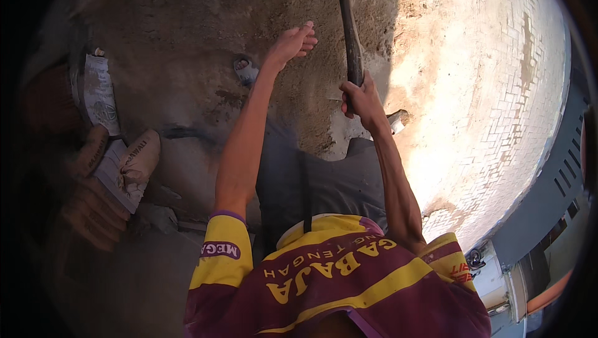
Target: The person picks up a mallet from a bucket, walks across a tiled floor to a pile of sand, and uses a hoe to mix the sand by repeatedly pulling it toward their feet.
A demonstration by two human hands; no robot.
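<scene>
My right hand (pixel 361 102) is wrapped round the lower end of a long dark tool handle (pixel 351 33). The handle runs away from me and out of the picture at the top, so its working head is hidden. Held out over the bare dirt is my left hand (pixel 293 45), empty, its fingers stretched and turned toward the handle without touching it. Beneath my left forearm shows a sandalled foot (pixel 246 71). Sandy, uneven soil (pixel 293 104) lies under both hands.
Filled sacks (pixel 138 158) lie on a stack at the left, near a pale upright bag (pixel 99 92). Sunlit block paving (pixel 498 101) spreads to the right, with a sharp shadow edge across the dirt. A grey wall (pixel 529 198) stands at the far right.
</scene>
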